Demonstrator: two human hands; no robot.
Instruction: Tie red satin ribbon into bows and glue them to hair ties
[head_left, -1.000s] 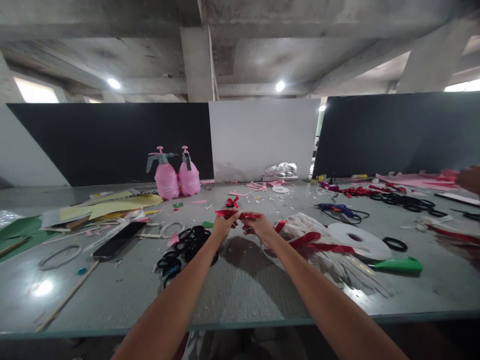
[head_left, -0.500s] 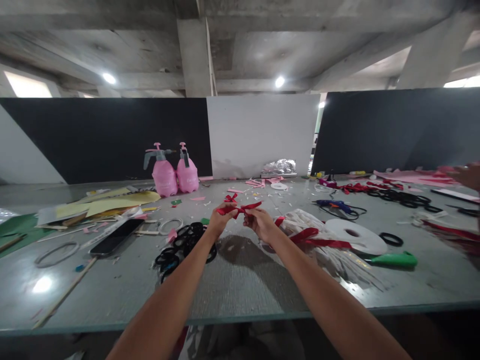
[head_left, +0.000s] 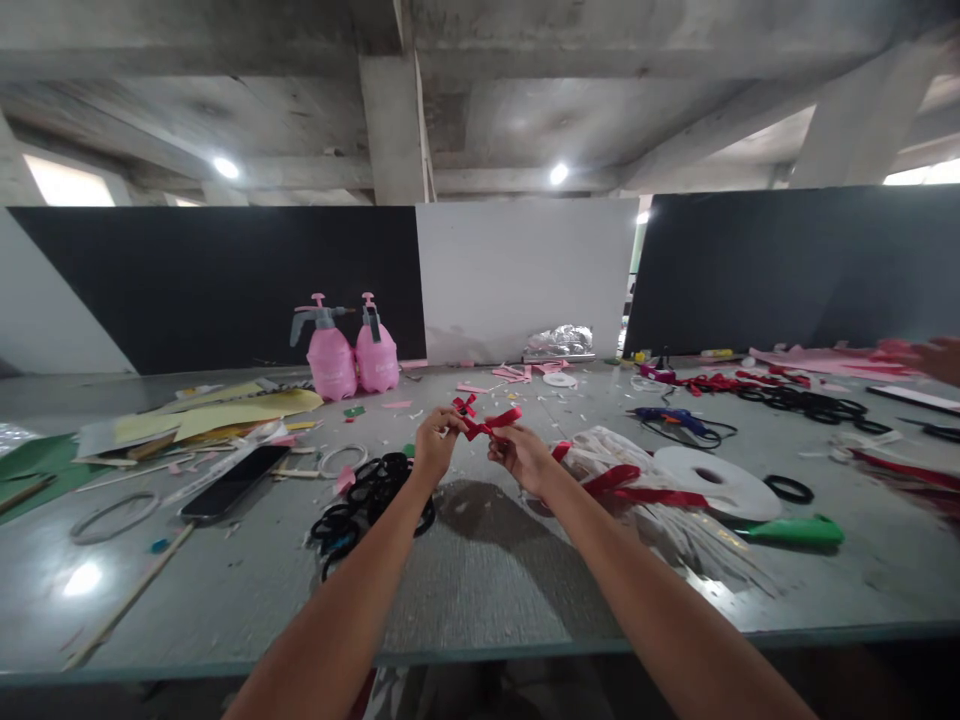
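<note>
A short length of red ribbon (head_left: 477, 430) stretches between my two hands above the middle of the table. My left hand (head_left: 435, 440) pinches its left part, and my right hand (head_left: 519, 453) pinches the right part with fingers curled. Just behind the left fingertips is a small red bow (head_left: 465, 405); whether it joins the held ribbon I cannot tell. Several black bands (head_left: 379, 490) lie heaped beside my left forearm. Close to my right wrist, a longer red ribbon (head_left: 615, 480) lies over a bundle of white strips (head_left: 600, 450).
Two pink spray bottles (head_left: 352, 360) stand at the back. A phone (head_left: 234, 484) lies left. Toward the right are a white roll (head_left: 720, 480), a green-handled tool (head_left: 795, 532) and a blue glue gun (head_left: 675, 422). Another person's hand (head_left: 937, 358) shows at the far right edge.
The ribbon between my hands has shifted shape and now dips in the middle. My left fingers have turned slightly upward. The view has tilted up a little.
</note>
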